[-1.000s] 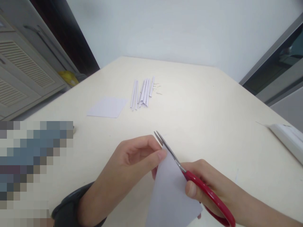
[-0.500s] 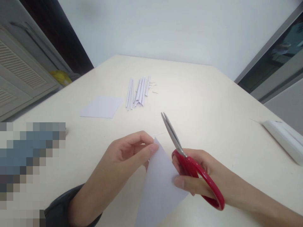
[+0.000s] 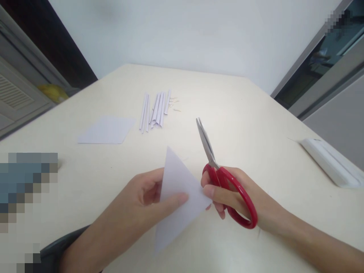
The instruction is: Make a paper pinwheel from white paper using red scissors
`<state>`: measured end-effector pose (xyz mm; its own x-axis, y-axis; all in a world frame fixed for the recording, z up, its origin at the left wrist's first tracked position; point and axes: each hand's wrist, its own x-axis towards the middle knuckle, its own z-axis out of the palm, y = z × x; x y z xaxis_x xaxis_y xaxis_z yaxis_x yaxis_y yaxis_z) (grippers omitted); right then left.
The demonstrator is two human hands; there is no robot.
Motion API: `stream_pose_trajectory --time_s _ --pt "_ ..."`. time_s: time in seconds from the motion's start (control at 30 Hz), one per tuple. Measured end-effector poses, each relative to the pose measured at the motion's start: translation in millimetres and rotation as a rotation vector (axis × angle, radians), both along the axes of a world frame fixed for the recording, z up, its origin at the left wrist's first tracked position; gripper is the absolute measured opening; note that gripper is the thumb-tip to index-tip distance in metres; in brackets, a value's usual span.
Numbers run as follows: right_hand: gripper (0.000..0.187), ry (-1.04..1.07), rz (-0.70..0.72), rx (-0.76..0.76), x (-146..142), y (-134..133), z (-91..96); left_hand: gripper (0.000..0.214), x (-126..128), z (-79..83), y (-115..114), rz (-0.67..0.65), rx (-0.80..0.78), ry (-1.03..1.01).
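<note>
A white sheet of paper (image 3: 179, 178), showing a pointed triangular outline, is held up over the table between both hands. My left hand (image 3: 150, 203) grips it, thumb across the near face and fingers hidden behind. At the paper's right corner, the thumb of my right hand (image 3: 236, 193) pinches the edge. That same hand also carries red-handled scissors (image 3: 220, 174), their metal blades nearly closed and pointing up and away, apart from the paper.
Several rolled white paper tubes (image 3: 157, 110) lie at the table's middle back, with small scraps (image 3: 175, 104) to their right. A flat stack of white paper (image 3: 106, 130) rests left of them. At the right edge lies a long white object (image 3: 331, 163). Something pixelated covers the left edge.
My left hand has slid from the paper's upper tip down to its middle. The paper has been raised and turned, and my right hand with the scissors has shifted upward.
</note>
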<state>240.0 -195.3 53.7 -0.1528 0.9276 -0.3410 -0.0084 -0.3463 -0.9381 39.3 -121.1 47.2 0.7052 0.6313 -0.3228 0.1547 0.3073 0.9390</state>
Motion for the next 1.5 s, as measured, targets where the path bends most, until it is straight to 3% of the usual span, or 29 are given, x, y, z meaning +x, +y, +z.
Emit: stream_pose_trajectory --time_s 0.17,0.3,0.47,0.7,1.03,1.23,1.5 --pt "0.012 -0.017 -0.020 0.011 -0.3 -0.5 0.6 0.018 -1.2 -1.0 3.1 0.058 0.058 -0.015" --pt "0.013 -0.036 -0.030 0.052 -0.4 -1.7 0.6 0.017 0.8 2.1 -0.6 0.059 0.016 -0.027" --pt "0.014 -0.021 -0.082 0.048 -0.7 -1.4 -0.5 0.008 5.8 8.4 -5.9 -0.008 -0.028 0.065" --pt "0.014 -0.034 -0.100 0.049 -0.7 -1.8 -1.5 0.012 3.1 1.8 0.9 -0.102 -0.025 0.062" --pt "0.012 -0.037 -0.062 0.051 -0.2 -0.5 -1.5 0.015 3.9 0.6 2.2 -0.090 -0.031 0.031" --pt "0.015 -0.073 -0.101 0.072 3.5 -0.3 -3.2 0.024 2.4 3.2 3.3 -0.092 -0.087 0.072" --pt "0.015 -0.086 -0.225 0.145 4.7 1.4 -3.5 0.014 1.7 2.6 4.3 -0.156 0.004 0.058"
